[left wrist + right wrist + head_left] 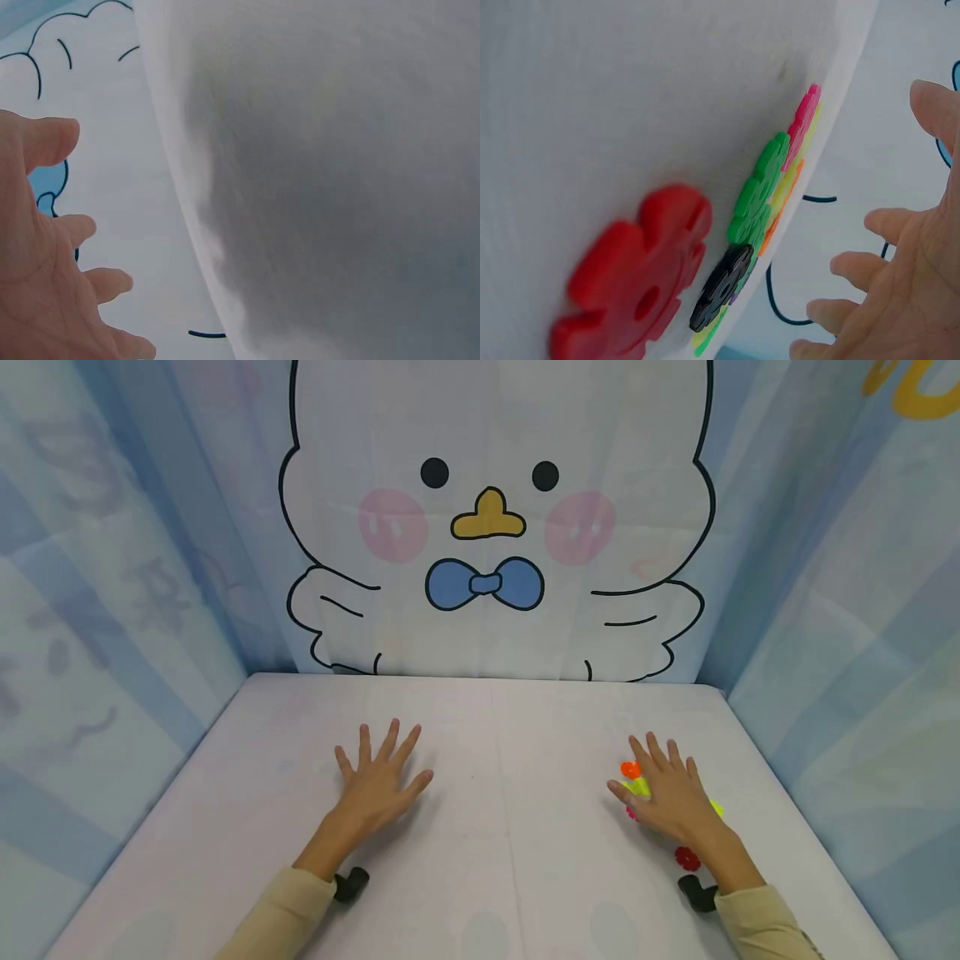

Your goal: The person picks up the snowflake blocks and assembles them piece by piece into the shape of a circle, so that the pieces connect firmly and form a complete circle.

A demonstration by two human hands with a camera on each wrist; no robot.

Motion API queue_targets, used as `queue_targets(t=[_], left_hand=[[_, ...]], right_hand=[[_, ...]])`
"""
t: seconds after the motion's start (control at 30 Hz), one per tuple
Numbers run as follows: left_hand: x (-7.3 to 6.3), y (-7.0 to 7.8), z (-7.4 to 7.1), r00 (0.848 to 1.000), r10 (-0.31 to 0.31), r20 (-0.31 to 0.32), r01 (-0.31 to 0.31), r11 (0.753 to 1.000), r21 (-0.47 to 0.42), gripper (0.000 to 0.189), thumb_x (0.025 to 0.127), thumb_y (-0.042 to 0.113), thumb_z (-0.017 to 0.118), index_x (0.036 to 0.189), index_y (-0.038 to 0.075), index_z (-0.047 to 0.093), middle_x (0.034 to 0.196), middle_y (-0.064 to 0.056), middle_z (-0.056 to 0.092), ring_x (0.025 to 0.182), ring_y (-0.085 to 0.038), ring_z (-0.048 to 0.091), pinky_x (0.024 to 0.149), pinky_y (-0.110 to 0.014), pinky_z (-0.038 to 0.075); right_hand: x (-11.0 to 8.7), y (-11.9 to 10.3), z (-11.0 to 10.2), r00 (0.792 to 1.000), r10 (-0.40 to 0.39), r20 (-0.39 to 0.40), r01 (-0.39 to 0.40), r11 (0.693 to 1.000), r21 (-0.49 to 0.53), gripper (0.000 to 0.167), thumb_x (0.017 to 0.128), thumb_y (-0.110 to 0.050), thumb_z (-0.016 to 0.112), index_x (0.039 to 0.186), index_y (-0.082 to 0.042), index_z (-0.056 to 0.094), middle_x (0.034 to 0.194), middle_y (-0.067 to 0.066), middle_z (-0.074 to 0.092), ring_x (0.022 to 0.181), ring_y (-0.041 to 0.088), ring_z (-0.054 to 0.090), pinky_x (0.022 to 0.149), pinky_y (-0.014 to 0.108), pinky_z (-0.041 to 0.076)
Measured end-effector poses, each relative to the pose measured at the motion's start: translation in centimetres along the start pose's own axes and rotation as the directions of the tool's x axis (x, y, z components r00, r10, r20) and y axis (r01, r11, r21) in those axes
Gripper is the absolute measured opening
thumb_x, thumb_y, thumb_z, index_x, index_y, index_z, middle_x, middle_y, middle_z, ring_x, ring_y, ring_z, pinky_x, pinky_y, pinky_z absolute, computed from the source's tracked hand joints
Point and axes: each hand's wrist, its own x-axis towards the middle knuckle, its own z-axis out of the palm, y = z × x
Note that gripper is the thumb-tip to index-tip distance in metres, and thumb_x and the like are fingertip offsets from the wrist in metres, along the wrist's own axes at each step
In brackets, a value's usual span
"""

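My left hand [375,792] hovers above the left half of the white table with its fingers spread, holding nothing. Over on the right side, my right hand [670,797] is held out with fingers extended, above a group of flower-shaped plastic discs that it partly hides in the head view. A red disc [639,281] lies nearest the right wrist. Farther along lie a black disc [721,286], a green disc [757,191] and a pink disc [803,126]. An orange disc [630,769] and a yellow disc [638,786] show beside the right thumb and fingers. Both palms look bare in the wrist views.
The white table [480,743] ends at a back edge against a curtain [487,635] printed with a cartoon bird. Blue-and-white curtains [862,652] close in both sides. A black wrist device [351,885] sits under each wrist.
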Motion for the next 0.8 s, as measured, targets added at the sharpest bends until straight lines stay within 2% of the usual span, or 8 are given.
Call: queue_targets(t=[0.17, 0.53, 0.8], left_hand=[[0.2, 1.2, 0.4, 1.000, 0.017, -0.012, -0.017, 1.000, 0.000, 0.078, 0.104, 0.058, 0.055, 0.169, 0.025, 0.027, 0.179, -0.015, 0.016, 0.161, -0.061, 0.001, 0.118, -0.091, -0.003], [0.2, 4.7, 1.3, 0.995, 0.094, 0.012, -0.094, 0.995, -0.046, 0.075, 0.104, 0.056, 0.056, 0.169, 0.027, 0.029, 0.178, -0.010, 0.020, 0.163, -0.055, 0.006, 0.121, -0.089, 0.001], [0.3, 7.2, 2.2, 0.984, 0.167, 0.057, -0.167, 0.986, -0.005, 0.072, 0.106, 0.052, 0.056, 0.169, 0.028, 0.029, 0.178, -0.008, 0.023, 0.165, -0.050, 0.011, 0.122, -0.087, 0.008]], right_hand=[[-0.1, 0.4, -0.1, 1.000, 0.002, 0.004, -0.002, 1.000, -0.001, 0.094, 0.101, -0.065, 0.056, 0.166, -0.003, 0.028, 0.172, 0.033, 0.021, 0.155, 0.066, 0.015, 0.124, 0.084, 0.010], [-0.3, 1.4, -0.1, 1.000, 0.009, 0.001, -0.009, 0.999, -0.031, 0.093, 0.099, -0.059, 0.061, 0.165, -0.001, 0.030, 0.169, 0.036, 0.023, 0.152, 0.068, 0.019, 0.122, 0.085, 0.014], [-0.4, 1.9, -0.3, 1.000, 0.009, -0.010, -0.009, 0.999, -0.051, 0.090, 0.099, -0.051, 0.065, 0.162, 0.003, 0.033, 0.166, 0.040, 0.026, 0.150, 0.070, 0.021, 0.120, 0.085, 0.019]])
